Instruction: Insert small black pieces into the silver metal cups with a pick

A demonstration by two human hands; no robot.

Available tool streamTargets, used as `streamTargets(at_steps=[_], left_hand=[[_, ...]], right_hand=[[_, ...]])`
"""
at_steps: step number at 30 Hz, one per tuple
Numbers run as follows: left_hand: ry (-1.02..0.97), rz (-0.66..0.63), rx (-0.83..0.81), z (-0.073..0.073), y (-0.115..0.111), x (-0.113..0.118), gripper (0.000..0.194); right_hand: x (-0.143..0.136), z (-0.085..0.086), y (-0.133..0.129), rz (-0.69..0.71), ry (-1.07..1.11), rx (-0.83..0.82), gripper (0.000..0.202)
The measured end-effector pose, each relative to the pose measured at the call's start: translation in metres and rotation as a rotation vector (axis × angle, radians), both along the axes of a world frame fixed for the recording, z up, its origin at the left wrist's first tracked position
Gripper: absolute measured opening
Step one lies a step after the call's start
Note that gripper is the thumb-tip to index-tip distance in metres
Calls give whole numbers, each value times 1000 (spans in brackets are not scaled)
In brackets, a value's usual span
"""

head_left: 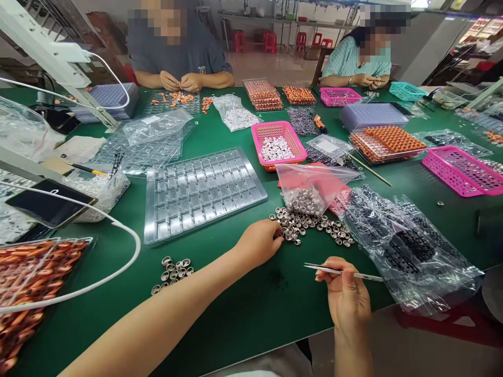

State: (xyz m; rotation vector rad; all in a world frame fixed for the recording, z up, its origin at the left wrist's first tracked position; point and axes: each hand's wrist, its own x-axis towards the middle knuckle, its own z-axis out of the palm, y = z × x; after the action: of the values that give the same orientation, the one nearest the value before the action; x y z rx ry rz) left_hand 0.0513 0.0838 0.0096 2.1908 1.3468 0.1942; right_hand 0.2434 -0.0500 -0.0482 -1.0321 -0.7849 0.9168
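My left hand (259, 242) reaches to the left edge of a pile of small silver metal rings (293, 225). Its fingers are curled in among the rings, and whatever they pinch is hidden. Tweezers (334, 270) lie across my right hand (349, 298), gripped between thumb and fingers with the tips pointing left. A smaller group of the same rings (181, 269) rests left of my forearm. Behind the pile stands an opened clear bag (306, 199) with more rings inside.
A clear compartment tray (204, 191) lies left of the pile. Beyond it is a pink basket (257, 139) of white parts. A plastic bag of black parts (408, 251) lies at right. A white cable (137, 246) loops at left. Two people sit across the green table (251, 324).
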Motion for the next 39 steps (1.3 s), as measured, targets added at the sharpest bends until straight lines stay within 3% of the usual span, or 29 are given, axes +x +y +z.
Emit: streamTargets(at_steps=[4,8,13,17,20,23,28,39], left_hand=[[-17,-25,-19,2,-18,-7,14],[-48,-7,-35,2,-33,-14,20],[-117,47,-44,7,-53,-30,20],[-279,88,-70,13,-74,-47,17],[-406,114,-114,8,-83,-54,21],[-475,102,-132,-3,-84,-54,25],[-492,66,-164,-15,-81,-58,26],[-558,52,-208,-14,-76,-61,28]], right_hand=[[0,2,0,32,6,-29,29],[0,4,1,70,-25,-81,8],[1,7,-5,86,-42,-136,12],[0,15,-14,207,-83,-159,11],[-6,22,-13,269,-149,-159,11],[-15,25,-10,243,-277,-233,14],[-20,16,-13,85,-489,-352,15],[-20,15,-17,83,-624,-277,5]])
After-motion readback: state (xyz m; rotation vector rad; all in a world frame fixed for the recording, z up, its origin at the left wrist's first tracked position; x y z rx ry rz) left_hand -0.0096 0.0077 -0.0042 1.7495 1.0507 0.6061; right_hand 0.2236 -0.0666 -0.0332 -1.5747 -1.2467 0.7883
